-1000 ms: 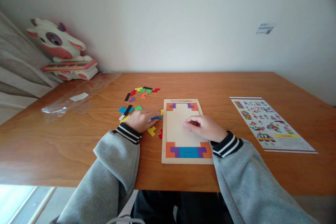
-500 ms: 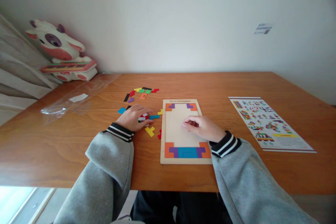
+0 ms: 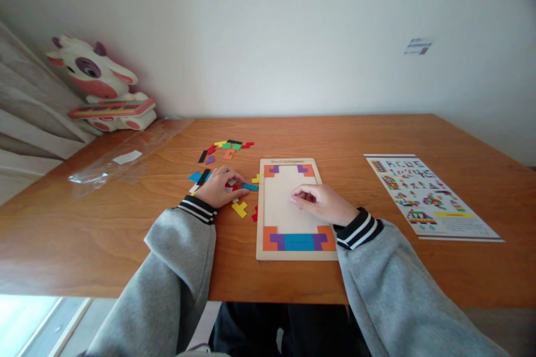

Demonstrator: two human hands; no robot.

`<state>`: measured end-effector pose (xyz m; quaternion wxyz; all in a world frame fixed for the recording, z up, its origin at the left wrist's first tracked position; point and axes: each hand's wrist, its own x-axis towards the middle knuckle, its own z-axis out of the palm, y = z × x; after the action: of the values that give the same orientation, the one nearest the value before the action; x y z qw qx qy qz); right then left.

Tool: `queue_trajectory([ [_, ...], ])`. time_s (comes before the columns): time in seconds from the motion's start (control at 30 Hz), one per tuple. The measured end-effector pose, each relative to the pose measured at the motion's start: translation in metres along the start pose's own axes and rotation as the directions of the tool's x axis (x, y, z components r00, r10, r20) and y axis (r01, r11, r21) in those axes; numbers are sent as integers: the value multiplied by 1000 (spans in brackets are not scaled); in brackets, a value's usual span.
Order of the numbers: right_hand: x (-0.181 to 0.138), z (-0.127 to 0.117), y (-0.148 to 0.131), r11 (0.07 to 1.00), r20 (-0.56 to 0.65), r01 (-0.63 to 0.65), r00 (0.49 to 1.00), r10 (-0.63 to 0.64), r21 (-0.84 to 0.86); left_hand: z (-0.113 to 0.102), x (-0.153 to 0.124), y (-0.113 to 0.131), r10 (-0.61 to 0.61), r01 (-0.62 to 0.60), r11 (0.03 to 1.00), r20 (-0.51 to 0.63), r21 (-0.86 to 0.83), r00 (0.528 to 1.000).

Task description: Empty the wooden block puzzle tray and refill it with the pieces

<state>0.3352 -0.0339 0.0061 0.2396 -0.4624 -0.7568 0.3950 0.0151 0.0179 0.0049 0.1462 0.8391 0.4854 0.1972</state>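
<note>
Left grip (image 3: 218,186) was spread, just beside the blue piece (image 3: 250,187) at the board's (image 3: 280,203) ten o'clock; right grip (image 3: 325,203), pressed together, sat over it. Clean pickup probably called for edge contact, yellow piece (image 3: 239,210) undisturbed.

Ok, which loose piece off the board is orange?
The notched orange piece, right of the purple piece and beyond it. All other visible orange pieces sit in corners of the board.

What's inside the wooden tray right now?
In the wooden tray, orange pieces and purple pieces sit at all four corners, with blue between the near ones. The right hand blocks part of the right side; what lies behind it can't be seen.
</note>
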Motion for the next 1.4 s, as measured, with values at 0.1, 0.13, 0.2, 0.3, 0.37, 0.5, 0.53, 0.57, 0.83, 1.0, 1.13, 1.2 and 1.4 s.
queue_trajectory([
  [0.1,0,0,0,1000,1,1,1000,-1,-2,-1,1,3,0,-1,999,-12,-45,1000],
  [0.13,0,0,0,1000,0,1,1000,-1,-4,-1,1,5,1,-1,997,-6,-72,1000],
  [0.2,0,0,-1,1000,-1,4,1000,-4,-5,-1,1,8,-10,13,990,24,-139,1000],
  [0.3,0,-1,-2,1000,-6,5,1000,-5,-6,-1,0,12,-43,53,975,53,-216,998],
  [0.37,-1,0,-4,1000,-5,4,1000,-4,-9,-1,-1,14,-44,52,970,39,-236,998],
  [0.5,0,-1,-6,999,-37,40,998,-41,-20,-3,-1,16,-29,27,971,-4,-235,1000],
  [0.53,1,-1,-5,998,-87,56,994,-59,-38,-3,-1,17,-24,22,973,-6,-231,1000],
  [0.57,2,-2,-3,995,-154,73,985,-83,-69,-4,-1,17,-17,16,974,-4,-226,1000],
  [0.83,10,-14,31,896,-437,108,844,-312,-430,-4,-2,18,101,-108,981,-51,-164,994],
  [1.0,13,-14,44,869,-355,85,890,-287,-488,-4,-3,22,106,-126,981,-137,-150,985],
  [1.13,13,-9,45,849,-311,50,918,-247,-526,-4,-3,26,119,-144,983,-204,-114,972],
  [1.2,8,-4,42,837,-293,53,923,-249,-545,-2,-3,28,120,-144,985,-225,-93,967],
  [1.4,-12,6,29,825,-285,63,921,-265,-562,14,-2,42,198,-226,968,-219,-106,955],
])
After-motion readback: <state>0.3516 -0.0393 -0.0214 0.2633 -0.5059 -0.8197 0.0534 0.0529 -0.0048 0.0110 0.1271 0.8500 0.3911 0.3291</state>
